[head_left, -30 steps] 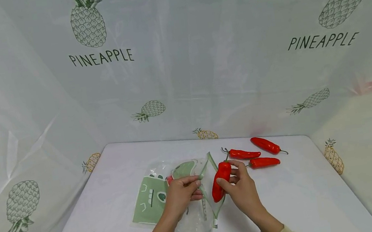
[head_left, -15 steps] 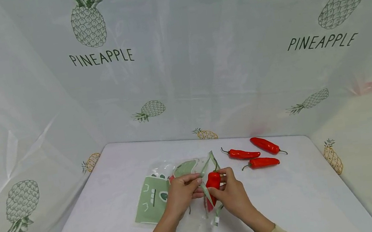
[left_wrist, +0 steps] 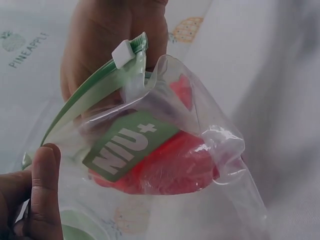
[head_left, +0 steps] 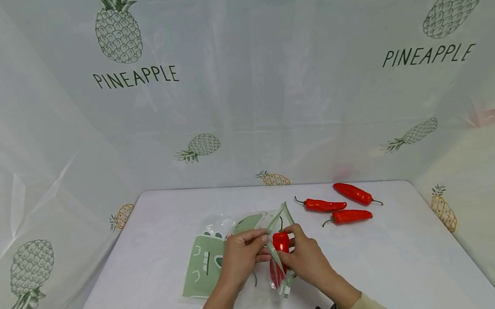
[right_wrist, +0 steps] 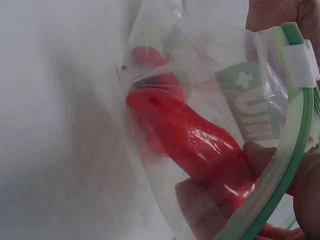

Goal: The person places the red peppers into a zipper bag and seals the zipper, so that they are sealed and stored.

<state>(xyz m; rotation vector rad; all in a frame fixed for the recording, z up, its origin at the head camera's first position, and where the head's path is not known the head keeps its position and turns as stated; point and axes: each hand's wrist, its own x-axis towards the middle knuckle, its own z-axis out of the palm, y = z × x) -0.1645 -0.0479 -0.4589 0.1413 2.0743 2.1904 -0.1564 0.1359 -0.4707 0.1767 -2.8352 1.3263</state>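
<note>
In the head view my left hand (head_left: 242, 257) pinches the green zip edge of a clear slider bag (head_left: 273, 253), keeping its mouth parted. My right hand (head_left: 306, 253) grips a red chili pepper (head_left: 281, 241), lower part inside the bag and stem end upward at the mouth. Seen from the right wrist, that chili pepper (right_wrist: 200, 145) lies behind clear plastic, with finger and thumb at its thick end; more red peppers (right_wrist: 148, 56) show deeper in. The white slider (left_wrist: 123, 54) sits at one end of the zip in the left wrist view, above a green NIU+ label (left_wrist: 127, 145).
Three red chili peppers lie at the back right of the white table (head_left: 407, 259): one upper (head_left: 353, 193), one left (head_left: 322, 204), one nearer (head_left: 353, 215). Left of the hands lies a green cartoon-face print (head_left: 202, 270) in clear plastic. A pineapple-print curtain (head_left: 268, 94) surrounds the table.
My right hand has moved left and slightly down, bringing the chili pepper from in front of the bag's mouth to inside it. My left hand stays at the zip edge.
</note>
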